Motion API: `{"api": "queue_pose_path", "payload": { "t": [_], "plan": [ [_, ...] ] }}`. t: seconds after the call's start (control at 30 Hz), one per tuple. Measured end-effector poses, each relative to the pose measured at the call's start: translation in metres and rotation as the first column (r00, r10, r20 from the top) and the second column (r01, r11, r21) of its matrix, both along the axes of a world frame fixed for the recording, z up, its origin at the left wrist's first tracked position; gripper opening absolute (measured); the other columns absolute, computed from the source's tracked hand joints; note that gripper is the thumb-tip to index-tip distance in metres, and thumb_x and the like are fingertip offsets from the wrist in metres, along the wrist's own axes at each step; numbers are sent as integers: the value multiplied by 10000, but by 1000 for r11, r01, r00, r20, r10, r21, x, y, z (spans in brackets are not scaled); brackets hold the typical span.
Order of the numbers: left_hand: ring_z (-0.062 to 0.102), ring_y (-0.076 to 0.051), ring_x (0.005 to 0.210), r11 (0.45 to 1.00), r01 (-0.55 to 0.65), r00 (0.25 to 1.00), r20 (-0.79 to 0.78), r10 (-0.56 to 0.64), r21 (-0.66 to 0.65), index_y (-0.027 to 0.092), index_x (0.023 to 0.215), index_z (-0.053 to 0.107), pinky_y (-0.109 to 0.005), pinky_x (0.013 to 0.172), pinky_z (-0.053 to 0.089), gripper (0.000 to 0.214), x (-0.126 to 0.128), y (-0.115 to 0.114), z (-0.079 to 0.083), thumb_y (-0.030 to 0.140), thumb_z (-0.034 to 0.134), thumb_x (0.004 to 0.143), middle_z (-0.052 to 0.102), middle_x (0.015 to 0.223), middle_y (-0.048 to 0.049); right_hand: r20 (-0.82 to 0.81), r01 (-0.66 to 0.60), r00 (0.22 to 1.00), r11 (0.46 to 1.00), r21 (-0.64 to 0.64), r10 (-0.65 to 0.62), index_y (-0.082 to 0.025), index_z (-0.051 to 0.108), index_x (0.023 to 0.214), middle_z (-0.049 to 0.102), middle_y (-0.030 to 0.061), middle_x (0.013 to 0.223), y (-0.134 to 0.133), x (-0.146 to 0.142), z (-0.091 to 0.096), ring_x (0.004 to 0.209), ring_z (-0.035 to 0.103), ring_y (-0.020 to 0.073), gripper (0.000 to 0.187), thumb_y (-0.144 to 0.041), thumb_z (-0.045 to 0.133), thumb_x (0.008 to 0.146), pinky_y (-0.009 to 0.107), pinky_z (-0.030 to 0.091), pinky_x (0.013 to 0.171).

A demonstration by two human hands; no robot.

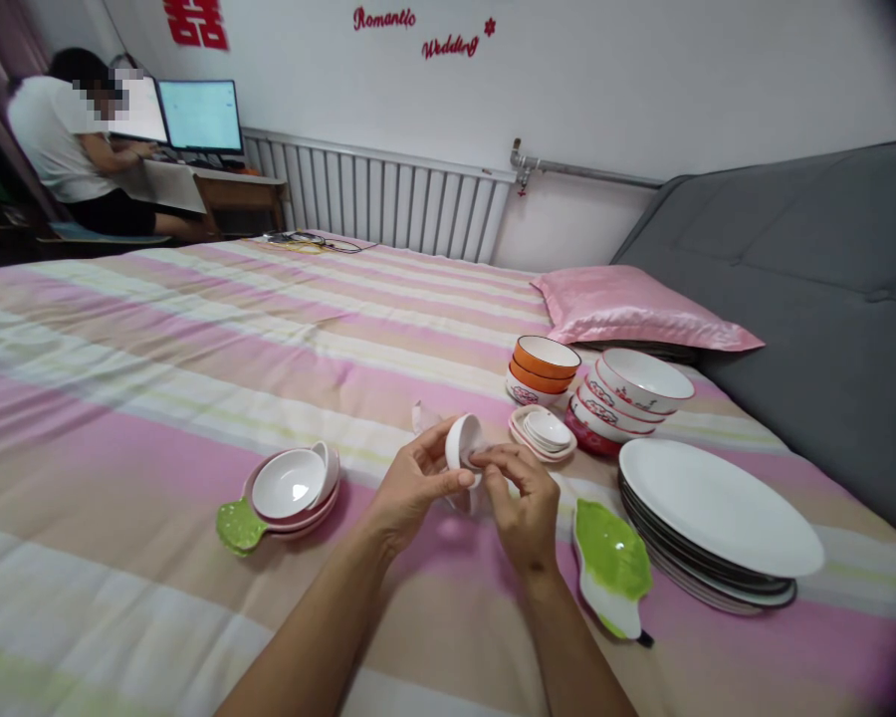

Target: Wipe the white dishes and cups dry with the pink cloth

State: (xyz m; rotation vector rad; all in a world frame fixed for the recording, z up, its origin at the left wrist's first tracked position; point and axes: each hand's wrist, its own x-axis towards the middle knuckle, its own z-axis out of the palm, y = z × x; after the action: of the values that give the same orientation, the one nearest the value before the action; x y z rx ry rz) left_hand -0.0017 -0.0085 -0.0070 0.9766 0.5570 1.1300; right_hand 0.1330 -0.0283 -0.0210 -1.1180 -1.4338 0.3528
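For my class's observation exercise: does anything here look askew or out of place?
Yes: stacked plates and bowls stand on a bed, an unusual place for them; at left, one small white dish sits tilted.

Grey padded headboard along right edge of striped fabric bed; pink satin pillow beside it. Before pillow: round orange-and-white bowls left of round red-and-white bowls, small white dishes before orange ones. Nearer, flat white plates; green leaf-shaped dish left of them. Farther left, white bowls in green-handled pink dish. Between, small white cup in left hand.
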Motion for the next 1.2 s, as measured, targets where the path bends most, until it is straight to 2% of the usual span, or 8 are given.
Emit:
{"api": "queue_pose_path", "payload": {
  "t": [0.17,0.37,0.6,0.73,0.93,1.03,1.2],
  "plan": [
    [515,-251,1102,1000,-12,1000,-15,12,29,224,1209,567,-294,843,437,689,0,1,-2,131,795,566,541,1273,-102,-72,38,996,995,-89,-44,-175,680,730,620,44,785,3,-2,-2,742,598,163,117,-275,626,756,292,514,680],
    [532,-260,1101,999,-29,999,-40,31,44,243,1186,590,-316,860,448,716,3,0,0,109,813,519,582,1223,-88,-321,-84,947,958,-275,-9,-157,592,704,622,24,699,9,-1,-6,641,597,150,233,-363,698,674,273,520,608],
    [517,-260,1142,997,-38,994,-96,45,72,264,1122,637,-337,911,444,691,4,-3,5,98,828,478,581,1244,-79,-545,-220,838,915,-337,1,-175,523,734,638,8,654,11,-3,-8,585,619,146,360,-408,756,592,241,484,534],
    [556,-265,1078,998,-9,992,-125,18,66,226,1170,610,-342,874,462,703,3,-3,5,143,828,506,619,1172,-112,-578,-225,816,914,-338,-13,-176,527,804,674,39,693,11,-3,-7,610,647,172,412,-442,756,588,261,496,540],
    [512,-278,1127,990,5,988,-155,17,138,208,1189,595,-348,887,442,637,2,-3,5,193,794,585,528,1289,-122,-573,-181,819,931,-318,-36,-162,547,790,671,34,695,13,-2,-9,631,648,165,397,-401,776,572,265,508,574],
    [538,-244,1073,988,-17,985,-169,43,154,214,1214,556,-333,870,430,656,1,-1,3,200,788,600,588,1195,-115,-550,-148,834,942,-302,-46,-158,545,797,668,36,700,13,-1,-10,640,644,160,380,-385,770,590,258,507,570],
    [580,-231,971,986,-33,985,-159,59,165,184,1071,603,-303,789,436,519,-1,1,2,238,795,592,653,1019,-103,-523,-122,851,952,-282,-46,-161,534,801,670,44,709,12,-1,-10,636,644,162,369,-385,756,610,261,513,563]
  ]
}}
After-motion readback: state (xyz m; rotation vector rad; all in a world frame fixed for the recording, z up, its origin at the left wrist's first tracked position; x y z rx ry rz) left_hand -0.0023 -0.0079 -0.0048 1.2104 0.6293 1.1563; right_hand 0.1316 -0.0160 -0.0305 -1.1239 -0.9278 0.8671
